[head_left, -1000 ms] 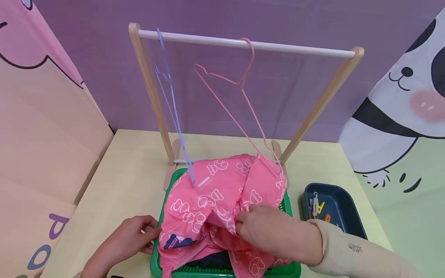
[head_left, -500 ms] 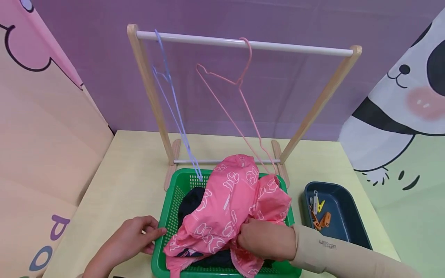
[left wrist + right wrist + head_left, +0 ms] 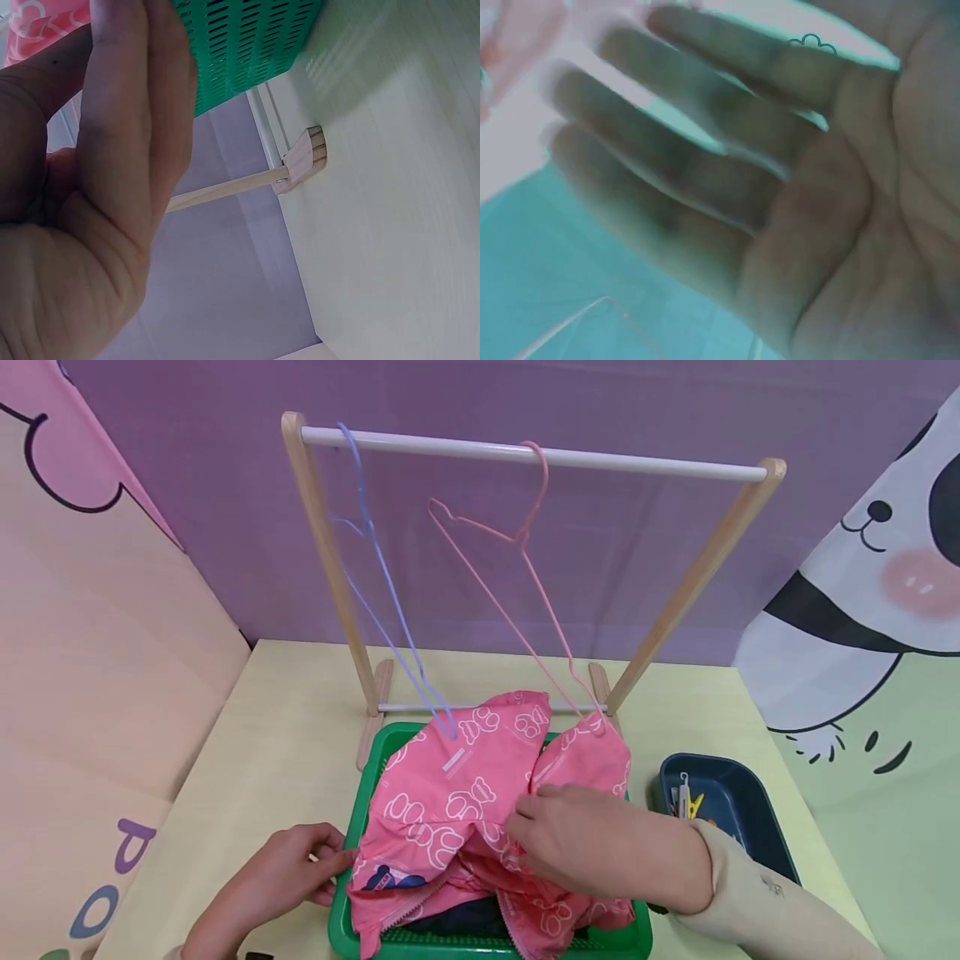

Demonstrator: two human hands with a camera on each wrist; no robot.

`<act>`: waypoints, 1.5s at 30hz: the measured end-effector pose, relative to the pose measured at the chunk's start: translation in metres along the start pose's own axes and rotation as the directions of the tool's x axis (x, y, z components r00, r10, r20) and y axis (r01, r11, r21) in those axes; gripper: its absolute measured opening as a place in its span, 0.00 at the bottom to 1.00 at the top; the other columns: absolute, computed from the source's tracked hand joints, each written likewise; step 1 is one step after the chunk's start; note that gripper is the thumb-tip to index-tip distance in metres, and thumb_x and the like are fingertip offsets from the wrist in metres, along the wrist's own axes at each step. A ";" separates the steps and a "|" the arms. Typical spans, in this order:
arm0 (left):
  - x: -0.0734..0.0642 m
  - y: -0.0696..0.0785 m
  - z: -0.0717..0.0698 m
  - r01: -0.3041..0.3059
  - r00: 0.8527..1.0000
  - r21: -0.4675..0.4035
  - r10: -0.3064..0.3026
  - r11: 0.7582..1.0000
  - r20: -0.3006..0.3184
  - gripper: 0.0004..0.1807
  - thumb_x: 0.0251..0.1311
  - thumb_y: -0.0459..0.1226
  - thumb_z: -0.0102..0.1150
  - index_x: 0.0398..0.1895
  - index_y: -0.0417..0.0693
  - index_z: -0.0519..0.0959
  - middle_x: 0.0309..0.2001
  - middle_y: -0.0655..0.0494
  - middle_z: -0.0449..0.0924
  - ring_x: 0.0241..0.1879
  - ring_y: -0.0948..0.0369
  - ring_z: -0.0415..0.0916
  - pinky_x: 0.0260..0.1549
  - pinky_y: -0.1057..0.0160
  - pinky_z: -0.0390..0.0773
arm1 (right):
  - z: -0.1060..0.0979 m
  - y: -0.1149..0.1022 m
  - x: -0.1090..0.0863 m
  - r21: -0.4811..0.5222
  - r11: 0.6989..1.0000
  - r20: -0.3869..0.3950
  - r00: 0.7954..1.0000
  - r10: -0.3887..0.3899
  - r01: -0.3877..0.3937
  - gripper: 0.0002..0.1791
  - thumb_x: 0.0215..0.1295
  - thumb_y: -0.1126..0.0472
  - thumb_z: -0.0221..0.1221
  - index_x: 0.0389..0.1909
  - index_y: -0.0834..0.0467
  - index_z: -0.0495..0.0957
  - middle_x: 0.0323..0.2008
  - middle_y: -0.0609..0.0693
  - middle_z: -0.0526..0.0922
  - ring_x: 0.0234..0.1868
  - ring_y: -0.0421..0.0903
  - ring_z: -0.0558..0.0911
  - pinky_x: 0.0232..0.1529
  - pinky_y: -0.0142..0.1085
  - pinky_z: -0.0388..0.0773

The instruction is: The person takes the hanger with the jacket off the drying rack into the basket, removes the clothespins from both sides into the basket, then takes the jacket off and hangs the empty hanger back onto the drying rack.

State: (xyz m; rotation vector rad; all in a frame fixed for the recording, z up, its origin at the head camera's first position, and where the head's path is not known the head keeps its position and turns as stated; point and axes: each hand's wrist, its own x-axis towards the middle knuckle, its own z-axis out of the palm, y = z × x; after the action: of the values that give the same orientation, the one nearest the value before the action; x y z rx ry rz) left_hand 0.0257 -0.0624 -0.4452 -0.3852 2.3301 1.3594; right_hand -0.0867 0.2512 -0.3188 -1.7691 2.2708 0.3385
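Note:
A pink zip jacket (image 3: pixel 442 793) with white bear outlines lies in a green basket (image 3: pixel 341 914) at the front centre. Dark cloth (image 3: pixel 465 918) shows under its open front. My left hand (image 3: pixel 296 868) pinches the basket's left rim between thumb and fingers. Over the jacket's right half is my right hand (image 3: pixel 592 839); the right wrist view shows its fingers spread and fairly straight, blurred, with nothing held. Whether its fingertips touch the fabric is hard to tell. Behind, a blue hanger (image 3: pixel 369 531) and a pink hanger (image 3: pixel 521 537) hang down to the jacket's far edge.
A wooden rack (image 3: pixel 693 581) with a white bar (image 3: pixel 645 462) stands behind the basket. To the right sits a dark blue tray (image 3: pixel 738 802) with clips, one a yellow clip (image 3: pixel 696 806), partly hidden by my right forearm.
Half a second ago the jacket was bunched to the right, baring the basket's left side; now it spreads left again. My right hand has risen off it somewhat. The blue hanger has swung.

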 end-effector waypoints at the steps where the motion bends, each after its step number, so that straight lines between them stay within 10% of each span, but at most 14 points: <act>1: 0.000 0.000 0.000 -0.001 1.000 0.000 0.001 1.000 0.002 0.10 0.65 0.36 0.64 0.40 0.37 0.79 0.28 0.53 0.78 0.24 0.58 0.80 0.28 0.60 0.85 | -0.002 0.001 0.005 -0.028 0.999 -0.065 0.998 -0.019 0.017 0.31 0.54 0.46 0.74 0.57 0.51 0.77 0.46 0.46 0.80 0.45 0.43 0.79 0.49 0.33 0.80; 4: 0.001 0.000 0.000 -0.007 1.000 -0.002 0.007 1.000 0.005 0.10 0.65 0.36 0.64 0.40 0.36 0.79 0.28 0.52 0.78 0.24 0.57 0.80 0.28 0.60 0.85 | 0.000 0.004 0.026 -0.048 0.998 -0.165 0.985 -0.058 0.051 0.37 0.62 0.43 0.68 0.69 0.48 0.68 0.61 0.52 0.74 0.57 0.51 0.76 0.57 0.41 0.77; 8: 0.002 0.000 0.000 -0.007 1.000 -0.012 0.007 1.000 0.020 0.11 0.65 0.38 0.65 0.40 0.37 0.79 0.28 0.53 0.78 0.24 0.58 0.80 0.28 0.60 0.85 | 0.013 0.008 0.051 0.042 0.996 -0.057 0.995 -0.080 0.082 0.42 0.61 0.41 0.68 0.75 0.38 0.62 0.71 0.54 0.64 0.62 0.59 0.72 0.56 0.47 0.78; 18: 0.003 -0.001 -0.002 -0.076 0.996 -0.013 0.077 0.997 0.044 0.14 0.65 0.43 0.66 0.37 0.39 0.79 0.27 0.52 0.76 0.24 0.58 0.79 0.25 0.60 0.85 | 0.055 0.003 0.059 0.120 0.992 0.166 0.984 -0.059 0.039 0.32 0.60 0.45 0.69 0.67 0.32 0.73 0.62 0.46 0.76 0.54 0.55 0.77 0.43 0.54 0.84; 28: 0.003 -0.001 0.000 -0.075 0.996 -0.017 0.076 0.997 0.043 0.15 0.64 0.44 0.66 0.37 0.40 0.79 0.28 0.52 0.75 0.25 0.57 0.80 0.26 0.61 0.85 | 0.077 0.004 0.075 0.093 0.995 0.216 0.976 -0.040 0.020 0.45 0.45 0.53 0.79 0.67 0.30 0.71 0.62 0.44 0.74 0.56 0.55 0.76 0.41 0.47 0.85; 38: 0.001 -0.002 -0.001 -0.052 0.997 -0.001 0.052 0.999 0.049 0.14 0.64 0.43 0.66 0.37 0.40 0.79 0.27 0.53 0.77 0.24 0.58 0.79 0.27 0.61 0.85 | 0.039 0.003 0.014 0.138 0.976 -0.030 0.985 0.172 -0.166 0.44 0.55 0.39 0.71 0.73 0.39 0.66 0.71 0.56 0.65 0.68 0.65 0.66 0.56 0.62 0.74; 42: 0.001 -0.002 -0.002 -0.046 0.998 0.000 0.046 0.999 0.049 0.13 0.65 0.42 0.66 0.37 0.40 0.79 0.27 0.53 0.77 0.24 0.58 0.79 0.26 0.60 0.85 | 0.036 0.015 -0.005 0.249 0.907 0.018 0.938 0.346 -0.340 0.45 0.54 0.40 0.72 0.73 0.42 0.66 0.71 0.61 0.64 0.66 0.69 0.67 0.47 0.59 0.81; 45: 0.002 -0.001 -0.002 -0.024 0.999 0.011 0.023 1.000 0.041 0.13 0.64 0.42 0.66 0.38 0.40 0.79 0.27 0.53 0.76 0.24 0.58 0.79 0.27 0.61 0.85 | 0.049 0.033 -0.004 0.388 0.850 0.115 0.934 0.338 -0.356 0.45 0.56 0.40 0.71 0.74 0.44 0.65 0.72 0.60 0.62 0.69 0.67 0.64 0.51 0.58 0.79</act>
State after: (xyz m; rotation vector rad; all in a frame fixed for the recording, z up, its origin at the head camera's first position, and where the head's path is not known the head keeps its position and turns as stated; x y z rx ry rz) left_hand 0.0240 -0.0645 -0.4466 -0.3243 2.3148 1.3521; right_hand -0.1152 0.2790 -0.3630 -1.1375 2.4084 -0.0375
